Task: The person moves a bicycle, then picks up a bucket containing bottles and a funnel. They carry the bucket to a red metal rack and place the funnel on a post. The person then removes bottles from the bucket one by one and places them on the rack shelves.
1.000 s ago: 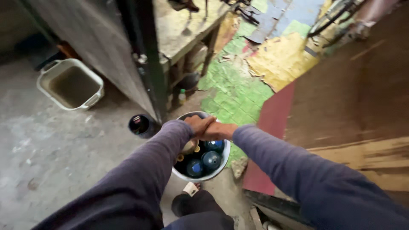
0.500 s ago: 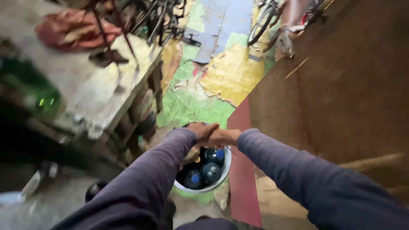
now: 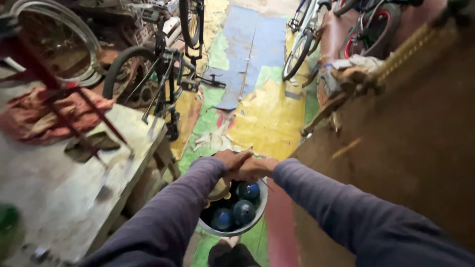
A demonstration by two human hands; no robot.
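Now | left hand [image 3: 231,160], right hand [image 3: 257,168] | over white bucket [image 3: 255,217] | dark bottles [image 3: 243,211] inside

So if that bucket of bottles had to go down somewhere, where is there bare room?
The pale worn worktop is bare between the reddish rag and its near edge. The yellow patch of patterned floor ahead of the joined hands, left hand and right hand, over the white bucket, also looks open. Farther back, the bicycles crowd the floor.
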